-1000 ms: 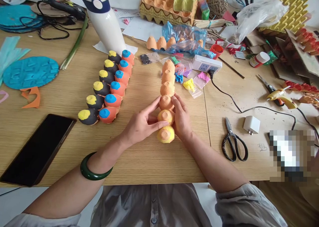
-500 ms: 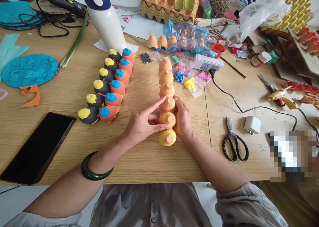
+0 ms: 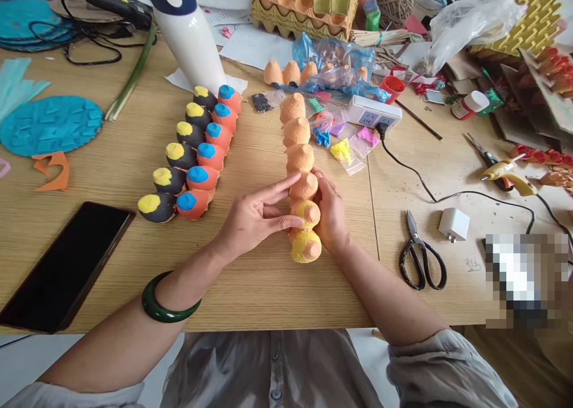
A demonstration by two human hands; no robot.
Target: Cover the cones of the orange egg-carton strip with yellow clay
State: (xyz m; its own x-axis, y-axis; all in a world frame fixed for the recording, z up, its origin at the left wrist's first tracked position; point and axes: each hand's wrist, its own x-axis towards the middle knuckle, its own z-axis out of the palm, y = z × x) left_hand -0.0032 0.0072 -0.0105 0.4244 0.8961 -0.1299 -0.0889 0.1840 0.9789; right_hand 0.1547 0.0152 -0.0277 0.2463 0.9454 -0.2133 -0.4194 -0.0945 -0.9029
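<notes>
Between my two hands is an egg-carton strip, a row of orange cups pointing away from me. Its two nearest cups carry yellow clay around bare orange tips. My left hand grips the strip from the left, fingers at the fourth cup and thumb on the second nearest. From the right, my right hand is curled around its side, its fingertips partly hidden behind the cups. To the left lie two finished-looking strips, a black strip with yellow tops and an orange-red strip with blue tops.
A phone lies at left, scissors and a white charger at right. Farther back are a power strip, bagged yellow clay, a white bottle and stacked egg trays. A glue gun sits far right.
The strip has tilted and turned: its far end shifted left, its near end slightly right, showing more of its left side. Both hands keep their hold.
</notes>
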